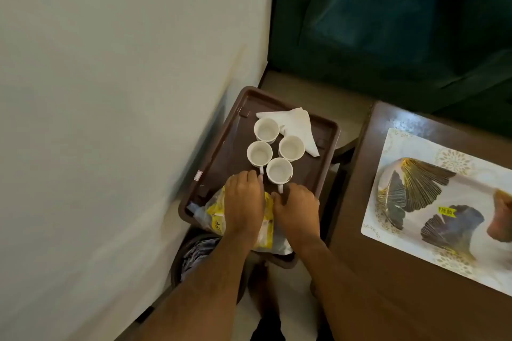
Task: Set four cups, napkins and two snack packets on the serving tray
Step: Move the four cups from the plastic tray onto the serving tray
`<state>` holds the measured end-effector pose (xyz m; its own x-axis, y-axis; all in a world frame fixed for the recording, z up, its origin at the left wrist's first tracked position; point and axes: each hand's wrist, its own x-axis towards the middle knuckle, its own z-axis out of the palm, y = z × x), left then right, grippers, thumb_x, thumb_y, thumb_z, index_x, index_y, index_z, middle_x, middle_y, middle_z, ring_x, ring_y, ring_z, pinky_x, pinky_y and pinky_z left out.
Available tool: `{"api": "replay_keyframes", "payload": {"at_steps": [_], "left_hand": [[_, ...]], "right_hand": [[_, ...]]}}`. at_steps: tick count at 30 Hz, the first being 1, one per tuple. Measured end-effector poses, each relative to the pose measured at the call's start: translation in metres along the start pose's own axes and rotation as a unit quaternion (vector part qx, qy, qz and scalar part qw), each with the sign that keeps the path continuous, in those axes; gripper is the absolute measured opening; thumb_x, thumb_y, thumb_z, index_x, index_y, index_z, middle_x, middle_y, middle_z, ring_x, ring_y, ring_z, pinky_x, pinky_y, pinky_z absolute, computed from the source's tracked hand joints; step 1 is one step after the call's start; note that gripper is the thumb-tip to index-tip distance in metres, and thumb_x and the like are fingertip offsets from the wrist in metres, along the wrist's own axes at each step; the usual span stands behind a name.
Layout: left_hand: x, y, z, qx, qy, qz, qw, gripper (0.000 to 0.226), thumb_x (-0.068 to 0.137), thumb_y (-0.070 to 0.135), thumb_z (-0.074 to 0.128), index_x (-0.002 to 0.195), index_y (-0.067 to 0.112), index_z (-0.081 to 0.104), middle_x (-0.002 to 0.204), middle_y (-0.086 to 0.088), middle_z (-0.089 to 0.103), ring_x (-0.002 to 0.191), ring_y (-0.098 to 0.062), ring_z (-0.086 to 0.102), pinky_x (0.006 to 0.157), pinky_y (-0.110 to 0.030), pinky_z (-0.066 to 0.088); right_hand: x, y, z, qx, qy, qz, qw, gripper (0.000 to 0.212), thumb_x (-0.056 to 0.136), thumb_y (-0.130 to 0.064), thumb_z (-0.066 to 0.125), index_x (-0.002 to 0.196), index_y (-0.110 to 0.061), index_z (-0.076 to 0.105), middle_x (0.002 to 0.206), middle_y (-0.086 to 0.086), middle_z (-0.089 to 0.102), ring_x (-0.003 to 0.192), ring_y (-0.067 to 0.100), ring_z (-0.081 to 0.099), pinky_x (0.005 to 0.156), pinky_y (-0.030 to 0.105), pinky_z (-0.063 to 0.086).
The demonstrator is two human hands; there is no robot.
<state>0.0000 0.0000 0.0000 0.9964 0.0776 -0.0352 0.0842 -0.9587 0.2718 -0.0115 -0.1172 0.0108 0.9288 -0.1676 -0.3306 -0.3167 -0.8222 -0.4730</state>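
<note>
Here a brown serving tray (pixel 327 130) sits on a low stand beside a pale wall (pixel 110 91), and everything the task calls for lies on it. Four white cups (pixel 273 151) stand upright and empty in a tight cluster near the tray's middle, almost touching one another. The cup nearest the person (pixel 279 170) has its handle pointing toward the hands. White napkins (pixel 296 124) lie flat on the far side of the tray, partly tucked under the two farthest cups. At the near end of the tray lie the snack packets (pixel 214 216), clear plastic with yellow print; how many there are cannot be told, since the hands cover most of them.

The left hand (pixel 245 202) presses palm down on the packets, fingers spread flat rather than curled around anything. The right hand (pixel 297 209) rests just beside it, also palm down, on the near right part of the tray at the packets' edge; whether it grips anything cannot be told. The two hands are close together, nearly touching.

To the right of the tray stands a dark wooden worktop (pixel 388 271) carrying a pale placemat (pixel 401 147) with gold leaf-shaped pieces on it. Beyond the tray is a dark green sofa (pixel 388 22). Below the tray's near end a round bin (pixel 194 255) shows on the floor.
</note>
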Motion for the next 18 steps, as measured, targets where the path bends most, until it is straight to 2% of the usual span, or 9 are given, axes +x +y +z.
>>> {"api": "replay_keyframes", "payload": {"at_steps": [5, 9, 11, 18], "left_hand": [[0.011, 0.002, 0.011, -0.061, -0.009, -0.049, 0.997, 0.030, 0.105, 0.029, 0.055, 0.086, 0.012, 0.070, 0.079, -0.005, 0.070, 0.076, -0.022, 0.066, 0.077, -0.040, 0.055], [0.010, 0.004, 0.019, -0.111, 0.011, -0.091, 0.990, 0.029, 0.103, 0.028, 0.056, 0.082, 0.012, 0.068, 0.075, -0.005, 0.068, 0.072, -0.023, 0.063, 0.074, -0.044, 0.054], [0.011, 0.006, 0.020, -0.131, 0.021, -0.099, 0.986, 0.027, 0.102, 0.025, 0.057, 0.081, 0.012, 0.067, 0.073, -0.004, 0.067, 0.071, -0.023, 0.062, 0.073, -0.044, 0.053], [0.017, 0.011, 0.020, -0.172, 0.040, -0.113, 0.978, 0.031, 0.102, 0.022, 0.059, 0.073, 0.011, 0.064, 0.067, -0.004, 0.064, 0.061, -0.022, 0.056, 0.061, -0.041, 0.047]], "right_hand": [[0.005, 0.001, 0.013, 0.053, 0.028, 0.040, 0.997, 0.019, 0.091, -0.035, 0.069, 0.082, -0.018, 0.068, 0.078, -0.003, 0.068, 0.072, 0.016, 0.064, 0.070, 0.039, 0.056], [0.008, 0.002, 0.021, 0.076, 0.051, 0.044, 0.995, 0.023, 0.091, -0.033, 0.069, 0.075, -0.016, 0.067, 0.072, -0.001, 0.067, 0.065, 0.017, 0.061, 0.063, 0.035, 0.050], [0.009, 0.004, 0.024, 0.089, 0.062, 0.052, 0.993, 0.026, 0.091, -0.031, 0.068, 0.072, -0.014, 0.065, 0.069, 0.000, 0.066, 0.062, 0.018, 0.059, 0.060, 0.033, 0.046], [0.009, 0.005, 0.028, 0.142, 0.067, 0.074, 0.985, 0.032, 0.090, -0.029, 0.068, 0.063, -0.013, 0.060, 0.060, 0.000, 0.061, 0.056, 0.018, 0.055, 0.057, 0.038, 0.048]]}}
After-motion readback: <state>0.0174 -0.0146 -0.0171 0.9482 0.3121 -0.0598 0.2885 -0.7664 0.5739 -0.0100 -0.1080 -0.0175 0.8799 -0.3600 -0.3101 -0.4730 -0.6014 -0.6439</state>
